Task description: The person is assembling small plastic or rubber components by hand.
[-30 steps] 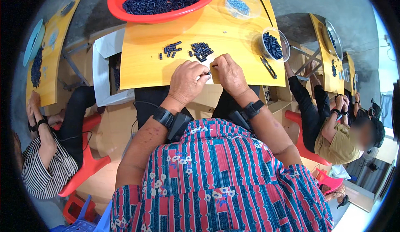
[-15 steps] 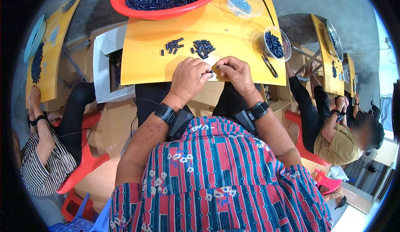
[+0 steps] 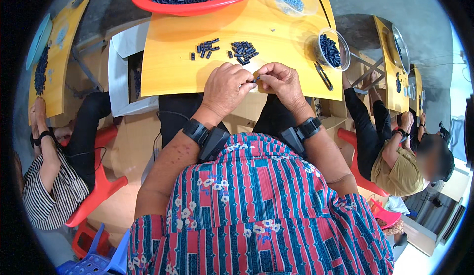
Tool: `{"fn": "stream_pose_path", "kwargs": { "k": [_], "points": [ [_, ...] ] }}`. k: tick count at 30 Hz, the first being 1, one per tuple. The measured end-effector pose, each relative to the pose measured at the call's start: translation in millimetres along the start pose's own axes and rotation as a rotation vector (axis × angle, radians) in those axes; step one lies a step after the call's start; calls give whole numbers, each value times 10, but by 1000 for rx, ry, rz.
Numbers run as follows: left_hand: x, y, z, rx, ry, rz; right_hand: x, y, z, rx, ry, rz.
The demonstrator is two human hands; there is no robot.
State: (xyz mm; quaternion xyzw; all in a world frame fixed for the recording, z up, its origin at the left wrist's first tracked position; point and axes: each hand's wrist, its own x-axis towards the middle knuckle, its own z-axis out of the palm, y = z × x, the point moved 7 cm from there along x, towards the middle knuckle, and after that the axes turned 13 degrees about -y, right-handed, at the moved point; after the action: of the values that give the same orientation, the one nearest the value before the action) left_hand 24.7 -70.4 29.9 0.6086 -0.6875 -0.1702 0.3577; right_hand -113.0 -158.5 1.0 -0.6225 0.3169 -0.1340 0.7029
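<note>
A: What do you log, largest first?
B: I note the yellow table (image 3: 187, 67), then left hand (image 3: 224, 89) and right hand (image 3: 281, 82), fingertips pressed together, both pinching a small blue part (image 3: 256, 79) at the table's near edge.

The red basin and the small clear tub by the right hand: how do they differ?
The red basin is wide, shallow and opaque, at the table's far edge; the clear tub is small, see-through and sits at the right side. The basin holds a far bigger heap. Both contain small dark blue parts.
</note>
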Motion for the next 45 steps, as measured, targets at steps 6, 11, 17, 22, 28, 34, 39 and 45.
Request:
{"fn": "stream_pose_path", "kwargs": {
  "k": [6, 11, 17, 22, 28, 34, 39, 45],
  "points": [
    [-4, 4, -2, 8, -5, 6, 4, -32, 29, 15, -10, -28],
    [-6, -2, 7, 13, -10, 2, 5, -12, 13, 12, -10, -21],
    [-6, -4, 6, 12, -11, -6, 9, -3, 2, -20, -31, -25],
    [-10, -1, 5, 14, -7, -9, 12, -16, 17, -69, -36, -48],
    [-1, -10, 14, 24, -24, -19, -4, -65, 25, -122, 0, -28],
    [-7, -4, 1, 20, 2, -5, -7, -95, 38, -152, -37, -37],
    [-4, 4, 9, 51, -12, -11, -9, -110, 51, -234, -46, -37],
    [-8, -8, 18, 43, -10, -15, -9, -87, 57, -224, -4, -31]
  ]
}}
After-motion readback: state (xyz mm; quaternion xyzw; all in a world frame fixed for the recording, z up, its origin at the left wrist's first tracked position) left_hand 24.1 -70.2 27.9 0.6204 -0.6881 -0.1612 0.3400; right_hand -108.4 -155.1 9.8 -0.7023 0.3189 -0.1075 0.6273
